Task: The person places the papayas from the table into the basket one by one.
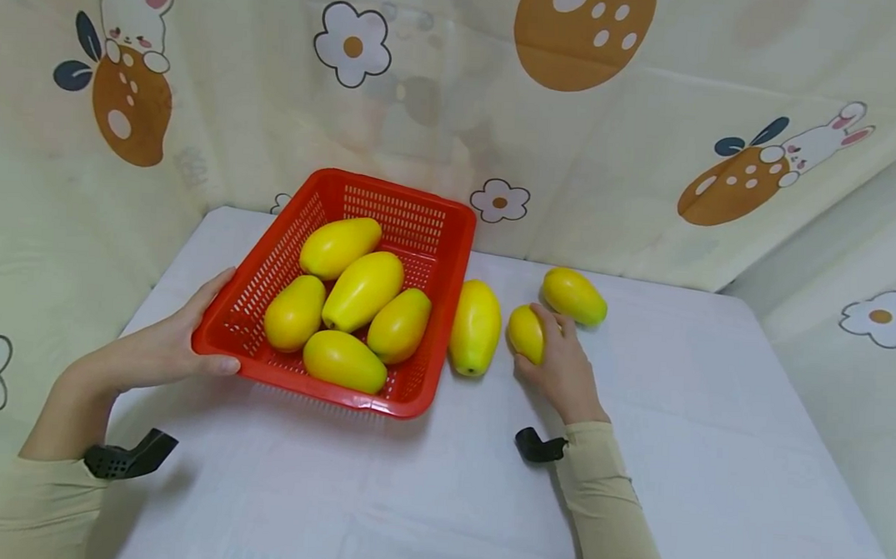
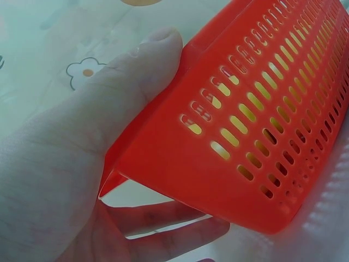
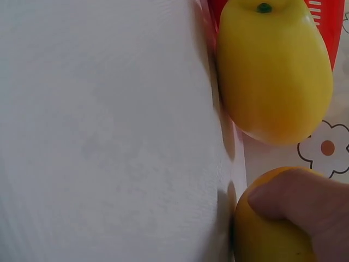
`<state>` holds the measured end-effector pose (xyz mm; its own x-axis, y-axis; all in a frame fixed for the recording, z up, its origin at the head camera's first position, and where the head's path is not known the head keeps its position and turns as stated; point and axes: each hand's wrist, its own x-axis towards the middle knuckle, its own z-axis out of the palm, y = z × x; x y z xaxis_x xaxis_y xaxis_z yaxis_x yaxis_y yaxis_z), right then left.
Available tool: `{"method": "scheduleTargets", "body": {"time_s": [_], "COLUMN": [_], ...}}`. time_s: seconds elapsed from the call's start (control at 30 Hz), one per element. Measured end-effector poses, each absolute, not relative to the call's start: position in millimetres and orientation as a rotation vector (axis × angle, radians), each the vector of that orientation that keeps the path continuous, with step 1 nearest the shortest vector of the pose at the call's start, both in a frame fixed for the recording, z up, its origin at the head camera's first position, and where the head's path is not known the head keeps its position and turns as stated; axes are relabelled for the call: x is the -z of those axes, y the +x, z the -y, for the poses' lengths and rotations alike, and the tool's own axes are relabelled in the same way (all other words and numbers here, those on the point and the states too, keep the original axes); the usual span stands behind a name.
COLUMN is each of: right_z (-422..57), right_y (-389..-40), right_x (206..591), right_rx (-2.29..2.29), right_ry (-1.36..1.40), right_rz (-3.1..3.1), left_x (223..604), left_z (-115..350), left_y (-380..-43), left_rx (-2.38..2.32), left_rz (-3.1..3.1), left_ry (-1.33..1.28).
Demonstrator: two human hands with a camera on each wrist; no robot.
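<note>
My left hand [image 1: 179, 334] grips the left corner of a red plastic basket [image 1: 460, 255], thumb on the rim and fingers by the outer wall; the left wrist view shows the same hand [image 2: 131, 93] close up. Several smooth yellow papayas [image 1: 363, 291] lie inside the basket. My right hand [image 1: 560, 372] holds another yellow papaya [image 1: 524, 333] on the table, its thumb against the skin in the right wrist view. An elongated papaya [image 1: 476, 328] lies between that hand and the basket's right side. Just beyond the right hand rests one more papaya [image 1: 575, 296].
A white cloth covers the table [image 1: 710, 458]. Patterned curtains [image 1: 425, 120] with flowers and rabbits hang behind the table and at both sides. Black wrist mounts [image 1: 538, 446] sit at both sleeves.
</note>
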<state>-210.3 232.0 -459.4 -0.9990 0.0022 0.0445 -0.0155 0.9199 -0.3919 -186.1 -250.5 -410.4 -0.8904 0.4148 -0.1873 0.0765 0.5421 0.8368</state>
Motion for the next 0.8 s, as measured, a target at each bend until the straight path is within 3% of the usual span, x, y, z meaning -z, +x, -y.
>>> {"method": "scheduleTargets", "body": {"time_s": [0.8], "right_z": [-238.2], "right_y": [-207.0], "right_x": [439.2], "right_rx": [-0.608], "right_ry": [0.033], "right_rz": [2.991], "left_x": [410.2], "left_z": [250.2], "left_y": [-187.1], "left_rx": [-1.299], "left_rz": [-2.398], "left_ry": [0.389]}}
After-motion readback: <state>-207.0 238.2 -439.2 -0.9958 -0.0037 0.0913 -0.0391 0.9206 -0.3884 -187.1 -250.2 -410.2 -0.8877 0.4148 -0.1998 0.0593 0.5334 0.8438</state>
